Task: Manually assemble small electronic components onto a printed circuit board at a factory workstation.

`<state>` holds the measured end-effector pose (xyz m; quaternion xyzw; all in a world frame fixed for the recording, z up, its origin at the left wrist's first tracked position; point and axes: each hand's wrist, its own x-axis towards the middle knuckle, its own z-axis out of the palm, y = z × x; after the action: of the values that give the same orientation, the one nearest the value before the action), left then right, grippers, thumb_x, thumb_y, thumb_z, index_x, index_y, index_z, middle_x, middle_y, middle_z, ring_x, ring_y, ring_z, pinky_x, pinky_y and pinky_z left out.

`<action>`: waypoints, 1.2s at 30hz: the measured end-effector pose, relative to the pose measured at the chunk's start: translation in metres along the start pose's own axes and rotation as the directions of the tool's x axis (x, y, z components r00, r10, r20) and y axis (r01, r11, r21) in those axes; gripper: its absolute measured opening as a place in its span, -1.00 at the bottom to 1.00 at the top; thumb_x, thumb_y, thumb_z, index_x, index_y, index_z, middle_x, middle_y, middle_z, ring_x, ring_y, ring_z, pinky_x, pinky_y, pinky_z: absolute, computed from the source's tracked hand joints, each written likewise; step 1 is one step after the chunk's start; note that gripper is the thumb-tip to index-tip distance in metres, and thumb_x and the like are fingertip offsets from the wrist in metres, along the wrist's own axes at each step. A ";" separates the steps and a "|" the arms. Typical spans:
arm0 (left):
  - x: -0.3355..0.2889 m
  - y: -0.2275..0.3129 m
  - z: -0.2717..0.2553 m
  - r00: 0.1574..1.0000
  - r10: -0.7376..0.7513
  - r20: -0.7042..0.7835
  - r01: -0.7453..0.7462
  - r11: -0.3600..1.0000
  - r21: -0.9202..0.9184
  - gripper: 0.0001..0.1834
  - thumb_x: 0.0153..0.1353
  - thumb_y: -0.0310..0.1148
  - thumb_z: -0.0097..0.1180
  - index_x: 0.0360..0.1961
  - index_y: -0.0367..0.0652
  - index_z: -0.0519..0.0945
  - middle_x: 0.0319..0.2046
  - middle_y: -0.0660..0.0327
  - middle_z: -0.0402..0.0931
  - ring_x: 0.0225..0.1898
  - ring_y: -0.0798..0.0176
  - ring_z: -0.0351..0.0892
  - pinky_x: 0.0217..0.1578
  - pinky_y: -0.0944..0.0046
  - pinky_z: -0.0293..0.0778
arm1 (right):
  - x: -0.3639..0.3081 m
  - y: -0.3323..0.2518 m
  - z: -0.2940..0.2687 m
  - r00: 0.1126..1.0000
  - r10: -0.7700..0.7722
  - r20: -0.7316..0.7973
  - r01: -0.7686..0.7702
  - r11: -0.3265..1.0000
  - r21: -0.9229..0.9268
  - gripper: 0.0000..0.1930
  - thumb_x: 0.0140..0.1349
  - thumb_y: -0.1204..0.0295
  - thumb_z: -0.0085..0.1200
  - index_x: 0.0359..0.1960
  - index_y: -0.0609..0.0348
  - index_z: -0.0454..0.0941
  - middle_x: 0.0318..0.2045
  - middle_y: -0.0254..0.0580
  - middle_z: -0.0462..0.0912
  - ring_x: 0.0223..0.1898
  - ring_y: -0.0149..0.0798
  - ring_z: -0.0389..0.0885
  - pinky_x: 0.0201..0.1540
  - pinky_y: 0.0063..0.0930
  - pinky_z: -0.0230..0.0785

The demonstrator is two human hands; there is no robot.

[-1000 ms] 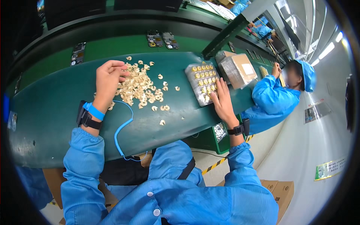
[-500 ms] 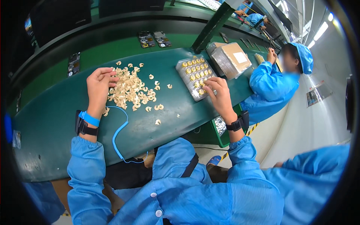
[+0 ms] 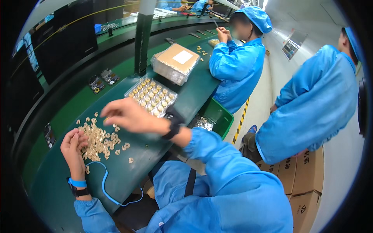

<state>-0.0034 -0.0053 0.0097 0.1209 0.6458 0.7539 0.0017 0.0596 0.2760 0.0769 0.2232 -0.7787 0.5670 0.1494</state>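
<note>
My left hand (image 3: 73, 148) rests at the near left edge of a pile of small cream C-shaped pieces (image 3: 97, 143). Its fingers are curled together, and whatever is in them is hidden. Over the pile's far right side hovers my right hand (image 3: 130, 116), smeared by motion. Its thumb and fingertips are bent together around what looks like a small round yellow part (image 3: 105, 120). Beyond the right wrist lies a clear plastic tray (image 3: 173, 98) with rows of round yellow parts. A blue coiled cord (image 3: 104, 179) runs from the band on my left wrist.
A plastic-wrapped stack with a cardboard top (image 3: 175, 58) stands behind the tray, near a dark green post (image 3: 142, 46). Circuit boards (image 3: 103, 80) lie on the far ledge. A green bin (image 3: 223, 120) sits beside the bench. One co-worker (image 3: 241, 70) sits to the right; another person (image 3: 314, 101) stands behind.
My right hand has moved left from the tray to above the pile. The view has swung right, bringing the standing person and cartons into sight. My left hand stays by the pile.
</note>
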 end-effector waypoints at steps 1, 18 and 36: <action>-0.004 0.006 -0.003 0.999 -0.028 0.030 0.031 0.994 -0.107 -0.74 0.50 -0.39 0.05 0.05 -0.38 0.56 -0.14 0.08 0.67 -0.23 0.30 0.69 -0.25 0.41 0.58 | 0.016 -0.001 0.024 0.998 -0.056 0.018 0.055 0.996 0.066 -0.84 0.23 0.51 0.33 -0.23 0.33 0.65 -0.39 -0.17 0.73 -0.32 -0.38 0.71 -0.20 -0.48 0.57; 0.008 -0.005 -0.024 0.997 0.033 -0.073 -0.055 0.946 -0.319 -0.64 0.52 -0.33 0.07 0.22 -0.30 0.49 -0.13 0.30 0.57 -0.23 0.53 0.49 -0.30 0.53 0.38 | 0.074 0.040 0.125 0.942 -0.308 -0.134 0.331 0.921 0.206 -0.88 0.26 0.52 0.19 -0.26 0.32 0.71 -0.34 -0.09 0.58 -0.40 -0.18 0.64 -0.33 -0.36 0.51; 0.003 -0.011 -0.038 0.987 0.078 -0.143 -0.054 0.984 0.168 -0.69 0.51 -0.43 0.06 0.16 -0.38 0.58 -0.18 0.25 0.61 -0.29 0.50 0.47 -0.26 0.48 0.41 | 0.070 0.053 0.102 0.950 -0.312 0.033 0.303 0.940 0.159 -0.83 0.13 0.48 0.18 -0.42 0.39 0.70 -0.50 0.12 0.66 -0.39 0.06 0.67 -0.25 -0.21 0.53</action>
<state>-0.0152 -0.0396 -0.0053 0.0852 0.6994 0.7049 -0.0818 -0.0257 0.1806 0.0355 0.3690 -0.6928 0.5877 0.1961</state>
